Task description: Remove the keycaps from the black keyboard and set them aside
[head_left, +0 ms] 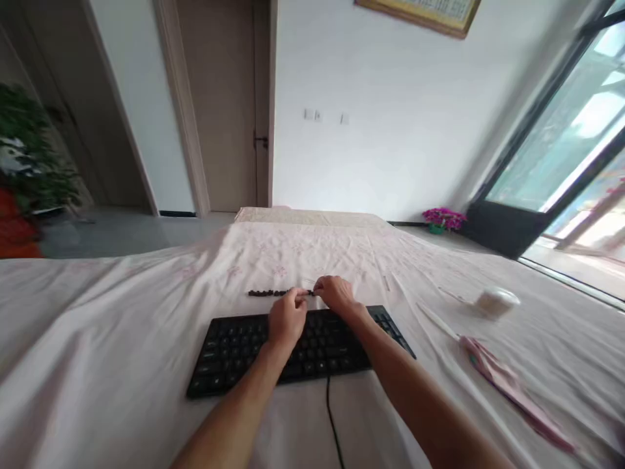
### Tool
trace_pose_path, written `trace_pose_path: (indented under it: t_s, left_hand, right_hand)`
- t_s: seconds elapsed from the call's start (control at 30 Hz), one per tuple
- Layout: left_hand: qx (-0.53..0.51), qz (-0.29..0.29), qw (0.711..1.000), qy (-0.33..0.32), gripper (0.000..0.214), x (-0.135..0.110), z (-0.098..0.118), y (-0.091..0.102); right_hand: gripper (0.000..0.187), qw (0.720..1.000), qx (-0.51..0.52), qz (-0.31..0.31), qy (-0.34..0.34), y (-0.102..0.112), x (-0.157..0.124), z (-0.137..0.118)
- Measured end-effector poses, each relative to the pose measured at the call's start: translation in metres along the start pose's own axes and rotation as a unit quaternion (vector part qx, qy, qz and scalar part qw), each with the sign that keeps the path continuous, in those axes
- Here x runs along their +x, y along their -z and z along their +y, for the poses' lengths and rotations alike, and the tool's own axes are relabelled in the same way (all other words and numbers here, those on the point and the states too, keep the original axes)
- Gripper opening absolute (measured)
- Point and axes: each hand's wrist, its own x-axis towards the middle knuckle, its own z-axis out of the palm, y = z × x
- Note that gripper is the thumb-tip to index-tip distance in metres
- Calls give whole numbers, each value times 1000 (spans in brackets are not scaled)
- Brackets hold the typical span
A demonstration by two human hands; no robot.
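A black keyboard (219, 355) lies on the pale cloth in front of me, its cable running toward me. Just beyond its back edge, small dark pieces that look like keycaps (261, 293) form a row. My left hand (289, 316) reaches over the keyboard to this row, fingers curled and the index finger stretched to the right. My right hand (334, 292) is bent down at the right end of the row, its fingertips closed at a small dark keycap (311, 293). The two hands nearly meet there. The left fingers hide part of the row.
A pink cloth-like item (508, 384) with a long pale strip lies to the right. Behind it stands a round, pale, see-through container (497, 301). Wrinkles run through the cloth (122, 326). Beyond are a door (219, 104) and pink flowers (443, 218).
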Motion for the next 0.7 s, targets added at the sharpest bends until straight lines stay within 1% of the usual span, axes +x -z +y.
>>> trace_pose_path:
  t_s: [0.17, 0.47, 0.63, 0.7]
  left_hand:
    - [3, -4, 1000, 4, 23, 1, 0, 0]
    - [-9, -3, 1000, -6, 21, 2, -1, 0]
    - [-5, -7, 1000, -10, 19, 2, -2, 0]
    - [-3, -15, 1000, -12, 18, 2, -2, 0]
  right_hand:
    - [19, 1000, 4, 2, -4, 0, 1, -1]
    - [16, 999, 32, 23, 1, -1, -1, 1]
    - [16, 997, 54, 51, 8, 4, -5, 1]
    - [21, 995, 65, 71, 16, 10, -9, 0]
